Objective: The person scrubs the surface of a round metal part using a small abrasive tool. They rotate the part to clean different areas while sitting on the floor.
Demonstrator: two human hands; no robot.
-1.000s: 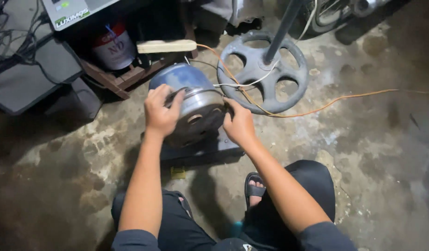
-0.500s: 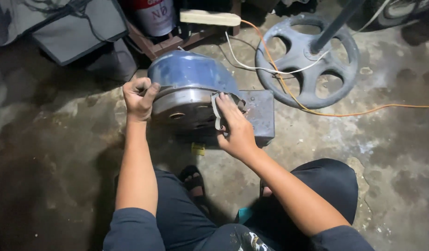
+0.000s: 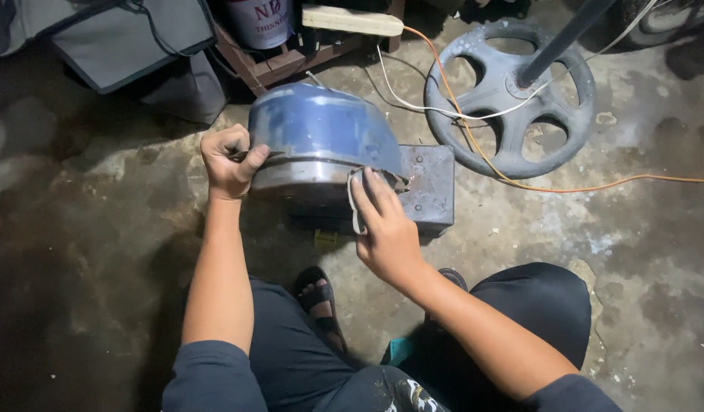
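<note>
A round blue and bare-metal motor housing (image 3: 321,141) sits on a grey metal base plate (image 3: 427,187) on the concrete floor. My left hand (image 3: 228,160) is closed around the housing's left rim. My right hand (image 3: 382,225) presses a small pale piece of abrasive paper or cloth (image 3: 355,200) against the housing's front right side, fingers flat on it. My knees and a sandalled foot (image 3: 318,297) show below.
A dark spoked fan base (image 3: 512,95) with a pole stands at the upper right. An orange cable (image 3: 596,187) and a white cable (image 3: 413,95) run across the floor. A white paint can (image 3: 259,21) on a wooden pallet and grey bags (image 3: 131,46) lie behind.
My right hand has slid from the housing's right side down onto its front, pressing the pale sheet there. My left hand has shifted to the left rim. The camera has moved closer.
</note>
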